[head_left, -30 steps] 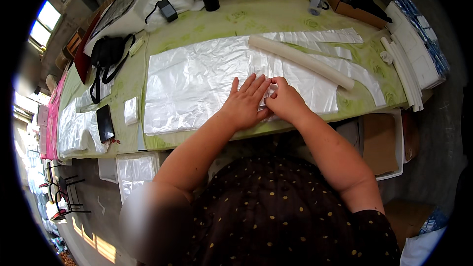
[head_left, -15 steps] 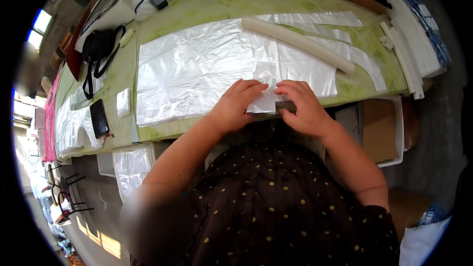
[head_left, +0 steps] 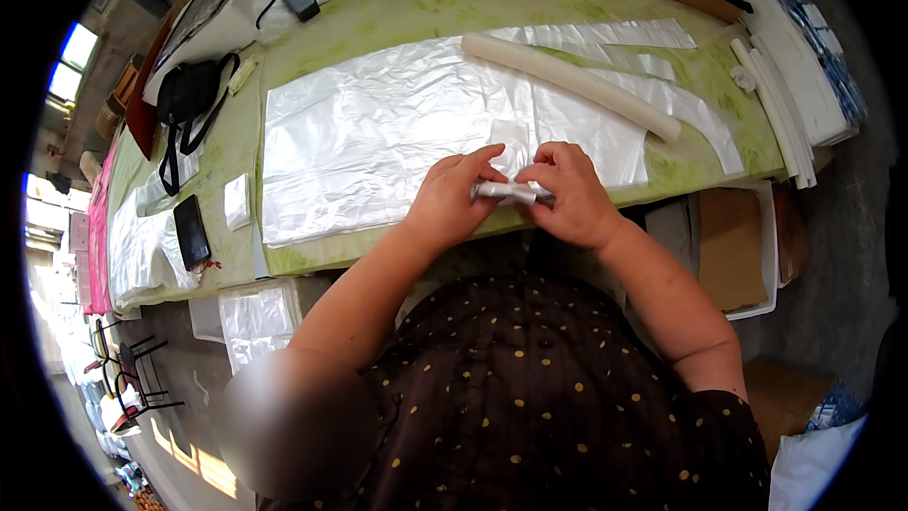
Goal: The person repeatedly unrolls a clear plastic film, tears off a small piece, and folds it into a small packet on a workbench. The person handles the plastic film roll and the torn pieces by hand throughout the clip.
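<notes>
Between my two hands is a small folded clear plastic bag point(head_left: 511, 191), its near edge curled up at the table's front. My left hand point(head_left: 452, 191) grips its left end between thumb and fingers. At the other end, my right hand point(head_left: 569, 191) pinches it with bent fingers. Underneath and beyond lies a wide stack of shiny clear plastic bags point(head_left: 369, 137), wrinkled and flat on the table. A pale roller tube point(head_left: 572, 85) rests slantwise across the stack, to the right of and beyond my hands.
On the green-patterned table point(head_left: 435, 5) lie a black phone point(head_left: 191, 232), a small folded white packet point(head_left: 237, 202) and a black pouch point(head_left: 197, 90). White tubes point(head_left: 771, 114) run along the right end. Below the edge stands a white bin with cardboard point(head_left: 728, 251).
My fingers have closed on the small folded bag, which lay flat between them before. Its near part is now curled up, and my right hand has shifted slightly left.
</notes>
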Available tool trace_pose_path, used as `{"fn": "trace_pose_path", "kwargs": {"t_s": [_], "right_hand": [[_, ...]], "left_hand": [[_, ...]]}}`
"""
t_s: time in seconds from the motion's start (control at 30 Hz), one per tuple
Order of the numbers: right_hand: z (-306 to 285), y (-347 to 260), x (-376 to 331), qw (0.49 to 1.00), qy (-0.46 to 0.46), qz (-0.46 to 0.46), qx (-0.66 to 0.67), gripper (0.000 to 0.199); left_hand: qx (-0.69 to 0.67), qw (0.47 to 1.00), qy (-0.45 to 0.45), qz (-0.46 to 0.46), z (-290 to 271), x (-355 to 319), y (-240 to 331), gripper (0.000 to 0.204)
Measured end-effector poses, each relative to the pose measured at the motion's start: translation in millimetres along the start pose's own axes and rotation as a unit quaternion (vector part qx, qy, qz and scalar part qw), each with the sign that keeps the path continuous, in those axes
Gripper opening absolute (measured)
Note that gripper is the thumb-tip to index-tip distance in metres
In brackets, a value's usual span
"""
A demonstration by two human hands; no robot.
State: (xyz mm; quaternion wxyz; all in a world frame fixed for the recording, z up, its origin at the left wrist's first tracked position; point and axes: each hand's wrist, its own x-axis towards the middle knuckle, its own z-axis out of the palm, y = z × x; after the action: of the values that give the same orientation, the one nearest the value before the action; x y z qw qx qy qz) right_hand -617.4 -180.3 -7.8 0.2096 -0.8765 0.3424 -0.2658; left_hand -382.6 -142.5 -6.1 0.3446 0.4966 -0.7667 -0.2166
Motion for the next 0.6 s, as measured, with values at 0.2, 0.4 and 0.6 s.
{"fn": "trace_pose_path", "kwargs": {"t_s": [0.2, 0.4, 0.6], "right_hand": [[0, -17, -3, 0.992, 0.104, -0.060, -0.042, 0.037], [5, -12, -3, 0.993, 0.056, -0.055, -0.085, 0.042], [7, -18, -5, 0.988, 0.093, -0.051, -0.113, 0.044]], "left_hand": [[0.013, 0.997, -0.015, 0.072, -2, -4, -9, 0.037], [0.062, 0.992, 0.025, 0.108, 0, -6, -4, 0.034], [0.120, 0.990, 0.053, 0.046, 2, -11, 4, 0.038]]}}
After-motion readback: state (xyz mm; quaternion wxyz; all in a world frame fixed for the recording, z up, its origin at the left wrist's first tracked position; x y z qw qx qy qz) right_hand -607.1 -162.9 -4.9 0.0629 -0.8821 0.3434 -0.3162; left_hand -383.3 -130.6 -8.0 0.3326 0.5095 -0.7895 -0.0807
